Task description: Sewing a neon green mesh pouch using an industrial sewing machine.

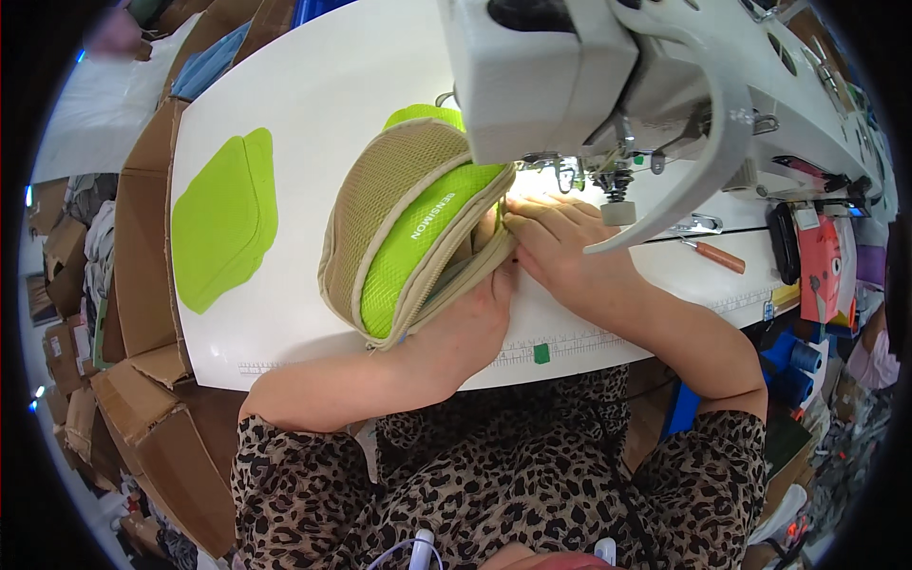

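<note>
A rounded bag (404,228) of beige mesh and lime-green fabric, with beige binding and a zipper along its opening, stands on the white table, its far right edge by the lit needle area of the sewing machine (532,85). My left hand (480,309) grips the bag's near edge at the opening, with some fingers hidden inside it. At the bag's right end, my right hand (562,237) is closed on the beige edge, its fingertips close to the needle area. The machine head partly covers that spot.
Flat lime-green fabric pieces (225,223) lie stacked at the table's left. A wooden-handled tool (714,255) rests right of my right hand. A ruler strip (608,337) runs along the front edge. Cardboard boxes (152,247) flank the table's left side.
</note>
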A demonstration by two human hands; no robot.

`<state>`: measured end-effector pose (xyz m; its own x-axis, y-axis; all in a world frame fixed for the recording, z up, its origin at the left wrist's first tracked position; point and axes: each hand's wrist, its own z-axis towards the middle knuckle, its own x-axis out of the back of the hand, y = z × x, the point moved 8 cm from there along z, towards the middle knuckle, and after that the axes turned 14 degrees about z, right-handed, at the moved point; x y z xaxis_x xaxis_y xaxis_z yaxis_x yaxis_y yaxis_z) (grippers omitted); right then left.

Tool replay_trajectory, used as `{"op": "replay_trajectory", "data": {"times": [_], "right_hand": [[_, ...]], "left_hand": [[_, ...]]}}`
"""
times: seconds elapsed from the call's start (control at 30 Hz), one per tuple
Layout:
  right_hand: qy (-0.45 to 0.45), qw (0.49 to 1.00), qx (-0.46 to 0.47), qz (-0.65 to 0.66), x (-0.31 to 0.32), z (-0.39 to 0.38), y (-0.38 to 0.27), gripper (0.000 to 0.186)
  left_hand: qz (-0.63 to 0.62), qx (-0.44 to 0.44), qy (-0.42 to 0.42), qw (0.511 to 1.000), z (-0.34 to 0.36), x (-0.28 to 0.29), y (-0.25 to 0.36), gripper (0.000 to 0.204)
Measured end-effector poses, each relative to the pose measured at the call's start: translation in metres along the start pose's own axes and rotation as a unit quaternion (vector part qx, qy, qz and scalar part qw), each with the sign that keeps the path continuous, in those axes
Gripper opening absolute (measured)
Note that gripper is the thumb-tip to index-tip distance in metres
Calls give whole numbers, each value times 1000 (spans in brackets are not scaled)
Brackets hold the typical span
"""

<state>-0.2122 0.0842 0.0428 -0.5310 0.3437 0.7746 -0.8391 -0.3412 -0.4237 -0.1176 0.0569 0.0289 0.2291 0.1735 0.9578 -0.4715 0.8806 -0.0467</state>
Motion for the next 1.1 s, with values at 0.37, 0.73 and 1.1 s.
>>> {"op": "replay_trajectory", "data": {"times": [0.37, 0.73, 1.1], "right_hand": [[-37, 999, -23, 14, -2, -7, 10, 27], [-14, 1000, -19, 11, 1, -8, 10, 22], [-25, 998, -51, 22, -8, 0, 17, 27]], "left_hand": [[63, -23, -114, 991, -8, -19, 10, 44], [110, -41, -88, 989, -9, -17, 18, 49], [168, -64, -93, 979, -9, -20, 15, 53]]}}
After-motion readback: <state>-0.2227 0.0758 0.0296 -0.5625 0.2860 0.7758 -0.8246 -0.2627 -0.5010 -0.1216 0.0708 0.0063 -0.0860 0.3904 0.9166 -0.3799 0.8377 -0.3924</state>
